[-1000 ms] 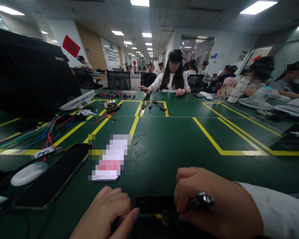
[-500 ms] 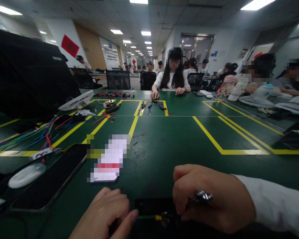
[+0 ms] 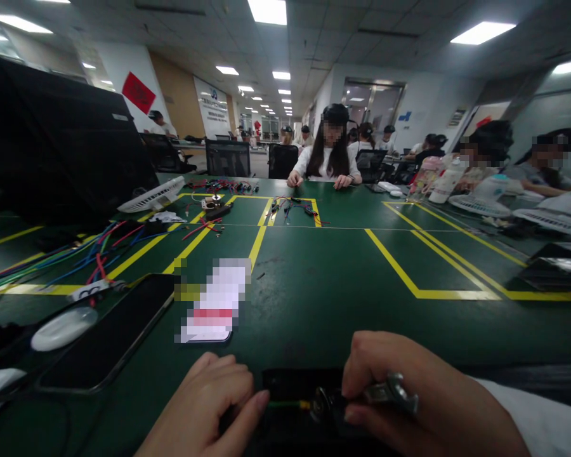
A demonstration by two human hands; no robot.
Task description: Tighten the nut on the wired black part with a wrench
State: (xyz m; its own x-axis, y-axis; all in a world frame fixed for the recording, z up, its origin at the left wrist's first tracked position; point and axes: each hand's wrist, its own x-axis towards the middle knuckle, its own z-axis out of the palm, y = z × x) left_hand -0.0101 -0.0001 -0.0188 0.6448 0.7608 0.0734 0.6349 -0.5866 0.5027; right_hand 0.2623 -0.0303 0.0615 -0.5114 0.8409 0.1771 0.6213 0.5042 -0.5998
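Note:
My right hand (image 3: 400, 387) is closed around a metal wrench (image 3: 394, 393), whose open jaw sticks out behind the fingers to the right. The wrench's other end is hidden by my fingers, close to a round metal fitting (image 3: 320, 404). A green wire (image 3: 285, 404) with a yellow end runs leftward from that fitting to my left hand (image 3: 214, 406). The left fingers are curled, and the thumb presses at the wire. Beneath both hands lies a dark, flat-topped object (image 3: 295, 381), too dark to make out well.
Left of my hands lie a lit phone (image 3: 216, 304), a dark phone (image 3: 114, 330) and a white mouse (image 3: 64, 329). Coloured wires (image 3: 90, 254) spread at the left by a large black case (image 3: 52, 139). Across the green table (image 3: 314, 279) a person (image 3: 330, 152) handles small parts.
My right hand and the wrench have shifted right and slightly down, with the jaw turned to show more. The left hand still holds the wire. The whole view has tilted a little.

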